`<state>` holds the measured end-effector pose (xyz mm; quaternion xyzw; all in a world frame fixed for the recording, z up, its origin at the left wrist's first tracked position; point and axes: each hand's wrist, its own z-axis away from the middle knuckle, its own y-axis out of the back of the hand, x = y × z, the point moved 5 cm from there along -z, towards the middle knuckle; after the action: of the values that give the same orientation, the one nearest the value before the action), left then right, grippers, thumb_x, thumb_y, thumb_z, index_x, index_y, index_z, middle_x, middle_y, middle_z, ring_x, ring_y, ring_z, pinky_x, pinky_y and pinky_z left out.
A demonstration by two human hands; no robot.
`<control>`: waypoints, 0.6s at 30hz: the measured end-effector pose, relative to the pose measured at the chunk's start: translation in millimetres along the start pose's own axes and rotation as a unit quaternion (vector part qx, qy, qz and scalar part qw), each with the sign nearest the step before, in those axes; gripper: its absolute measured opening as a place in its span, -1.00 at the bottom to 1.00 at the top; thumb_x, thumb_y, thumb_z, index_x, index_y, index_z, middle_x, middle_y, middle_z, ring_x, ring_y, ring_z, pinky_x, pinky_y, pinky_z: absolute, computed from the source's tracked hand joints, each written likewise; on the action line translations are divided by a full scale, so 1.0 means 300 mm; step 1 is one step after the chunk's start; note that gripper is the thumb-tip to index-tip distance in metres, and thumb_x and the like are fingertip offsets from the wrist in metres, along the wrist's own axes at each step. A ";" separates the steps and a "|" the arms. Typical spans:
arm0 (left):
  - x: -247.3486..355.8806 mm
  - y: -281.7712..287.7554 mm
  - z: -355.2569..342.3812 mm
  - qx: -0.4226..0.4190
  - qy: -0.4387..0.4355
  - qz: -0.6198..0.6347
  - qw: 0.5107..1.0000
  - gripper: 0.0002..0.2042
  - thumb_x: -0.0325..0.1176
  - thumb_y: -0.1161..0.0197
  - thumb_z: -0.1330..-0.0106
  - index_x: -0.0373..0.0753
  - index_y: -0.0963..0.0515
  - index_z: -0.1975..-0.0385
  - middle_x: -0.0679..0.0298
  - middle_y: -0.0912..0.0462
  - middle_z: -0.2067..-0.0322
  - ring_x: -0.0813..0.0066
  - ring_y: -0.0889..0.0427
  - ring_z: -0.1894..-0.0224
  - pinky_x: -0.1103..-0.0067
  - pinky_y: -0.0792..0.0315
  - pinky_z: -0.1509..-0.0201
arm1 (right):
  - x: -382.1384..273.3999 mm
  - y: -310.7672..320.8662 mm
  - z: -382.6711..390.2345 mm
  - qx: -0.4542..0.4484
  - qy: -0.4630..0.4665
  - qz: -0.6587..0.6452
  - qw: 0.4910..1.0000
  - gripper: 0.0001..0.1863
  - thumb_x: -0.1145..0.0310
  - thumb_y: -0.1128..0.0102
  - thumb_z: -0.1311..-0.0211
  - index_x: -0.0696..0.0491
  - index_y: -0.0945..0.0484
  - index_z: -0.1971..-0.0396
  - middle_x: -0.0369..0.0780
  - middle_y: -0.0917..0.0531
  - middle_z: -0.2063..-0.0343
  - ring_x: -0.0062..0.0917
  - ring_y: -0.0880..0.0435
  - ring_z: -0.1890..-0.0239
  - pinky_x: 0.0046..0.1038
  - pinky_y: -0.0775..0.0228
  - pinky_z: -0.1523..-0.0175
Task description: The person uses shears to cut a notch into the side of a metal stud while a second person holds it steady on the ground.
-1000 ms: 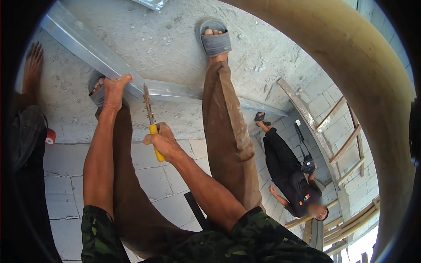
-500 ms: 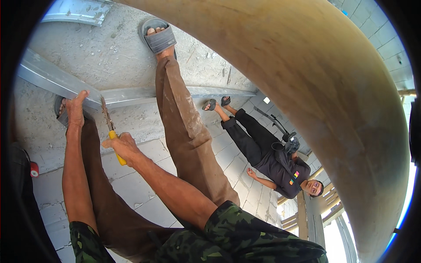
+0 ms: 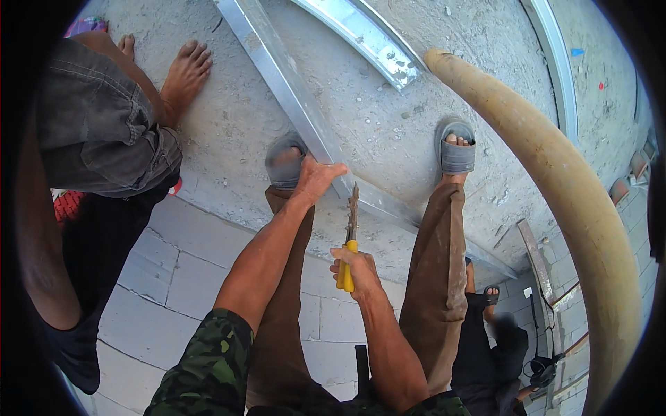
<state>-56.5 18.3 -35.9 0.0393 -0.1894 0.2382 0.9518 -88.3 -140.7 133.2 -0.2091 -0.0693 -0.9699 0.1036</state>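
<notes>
Right hand: our right hand was clenched around the yellow-handled tool, its blade pointing to twelve o'clock.
Left hand: our left hand gripped the metal channel, at eleven o'clock from the tool.
Channel: it lay on the concrete floor between our grey sandals.
Bystander: a bare foot stood at ten o'clock.

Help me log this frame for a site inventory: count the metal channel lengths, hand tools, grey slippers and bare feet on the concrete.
Metal channel lengths: 3 (long channel under the left hand, short piece, far strip)
Hand tools: 1 (yellow-handled tool in the right hand)
Grey slippers: 2
Bare feet: 2
Total: 8
</notes>
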 end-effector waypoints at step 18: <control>0.035 -0.018 0.016 -0.019 0.040 -0.022 0.999 -0.57 -0.31 -0.36 0.04 -0.40 -0.50 0.17 0.17 -0.58 0.25 0.39 -0.53 0.18 0.48 -0.41 0.04 | -0.010 0.049 -0.039 -0.031 0.027 0.057 0.997 -0.56 0.22 -0.36 0.12 0.20 -0.45 0.31 -0.23 -0.44 0.52 -0.55 -0.41 0.54 -0.49 -0.28 0.56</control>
<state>-47.0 17.5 -27.4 0.0155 -0.1544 0.2146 0.9643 -86.9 -156.6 122.7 -0.1893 -0.0239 -0.9694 0.1544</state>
